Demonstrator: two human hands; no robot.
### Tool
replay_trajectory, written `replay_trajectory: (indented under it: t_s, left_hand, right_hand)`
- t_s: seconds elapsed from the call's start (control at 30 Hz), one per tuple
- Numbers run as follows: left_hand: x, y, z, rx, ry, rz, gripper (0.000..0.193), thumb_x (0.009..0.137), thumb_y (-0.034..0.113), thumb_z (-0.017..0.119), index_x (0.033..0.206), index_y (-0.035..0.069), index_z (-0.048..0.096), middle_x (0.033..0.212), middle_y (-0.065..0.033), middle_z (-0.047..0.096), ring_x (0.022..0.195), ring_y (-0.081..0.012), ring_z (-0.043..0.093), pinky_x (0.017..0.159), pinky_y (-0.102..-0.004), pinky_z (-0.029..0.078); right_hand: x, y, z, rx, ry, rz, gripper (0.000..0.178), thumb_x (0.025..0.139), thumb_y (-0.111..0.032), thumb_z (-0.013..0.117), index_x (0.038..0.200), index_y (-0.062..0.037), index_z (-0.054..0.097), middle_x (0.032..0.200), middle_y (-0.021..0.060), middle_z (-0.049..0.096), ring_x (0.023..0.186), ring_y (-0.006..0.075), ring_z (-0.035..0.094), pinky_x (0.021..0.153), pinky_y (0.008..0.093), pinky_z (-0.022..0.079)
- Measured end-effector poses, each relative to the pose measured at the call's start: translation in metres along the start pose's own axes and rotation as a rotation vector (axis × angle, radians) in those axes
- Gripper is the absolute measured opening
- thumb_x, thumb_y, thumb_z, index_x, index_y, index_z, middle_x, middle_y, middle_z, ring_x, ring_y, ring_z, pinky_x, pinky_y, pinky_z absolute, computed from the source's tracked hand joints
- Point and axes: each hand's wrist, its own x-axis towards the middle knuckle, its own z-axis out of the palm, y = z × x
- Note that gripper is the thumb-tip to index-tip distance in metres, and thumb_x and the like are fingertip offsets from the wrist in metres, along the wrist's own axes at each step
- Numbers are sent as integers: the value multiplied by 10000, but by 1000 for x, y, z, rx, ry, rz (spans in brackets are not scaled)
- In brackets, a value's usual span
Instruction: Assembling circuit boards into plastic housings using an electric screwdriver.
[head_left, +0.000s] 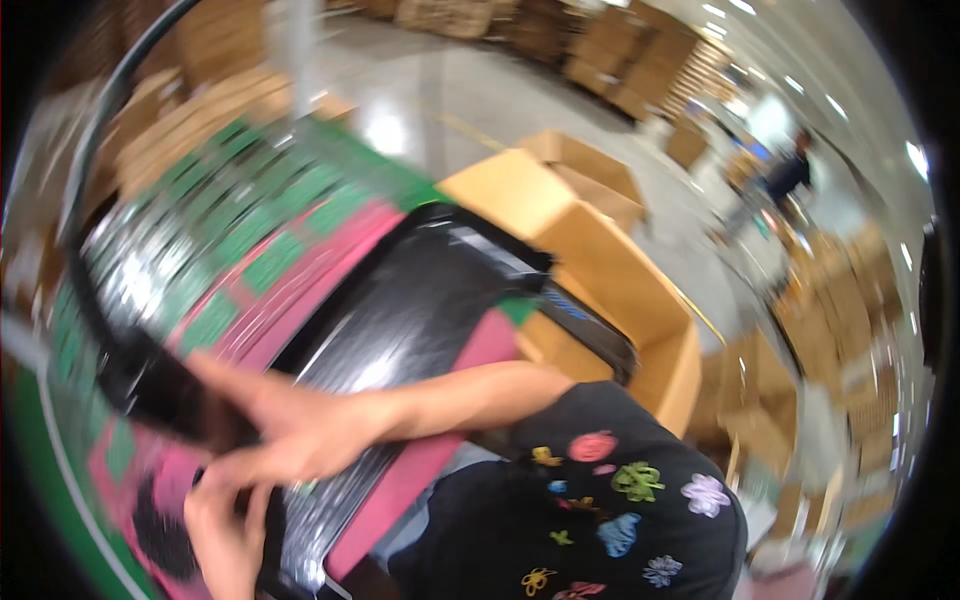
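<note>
A large black plastic tray-like part [390,310], with a raised rim and shiny film on it, lies slantwise on the bench. Over its near left end my right hand [300,430] grips a thick black handheld tool [165,395]. A black cable arches up from the tool to the top of the view. Just below, my left hand [228,515] has its fingers curled in close to the right hand. Motion smears both hands, and whatever the left fingers pinch is too blurred to make out. My right forearm crosses above the black part.
Pink matting [300,250] covers the bench, beside film-wrapped green pieces [215,210]. An open cardboard box [625,290] stands past the part, with a dark strip-shaped piece [590,325] at its near side. Stacked cartons [630,60] line the back. A person [785,180] is far right.
</note>
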Motion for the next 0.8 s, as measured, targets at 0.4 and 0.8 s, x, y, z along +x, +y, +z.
replay_trajectory:
  t_s: [0.4,0.8]
  left_hand:
    - [18,18,3,-187,-109,23,115,913,45,648,916,-63,688,749,-72,656,650,-128,566,624,-255,469]
    - [20,13,-4,-159,-205,-6,175,921,41,638,1051,-71,672,864,-104,708,764,-174,623,732,-295,505]
  right_hand:
    - [-22,-16,-16,538,4,-229,1030,915,-306,695,1530,-98,-105,917,59,529,712,104,557,565,245,489]
    - [-8,1,-9,444,73,-395,996,902,-387,698,1544,-66,7,914,51,523,758,107,511,684,255,472]
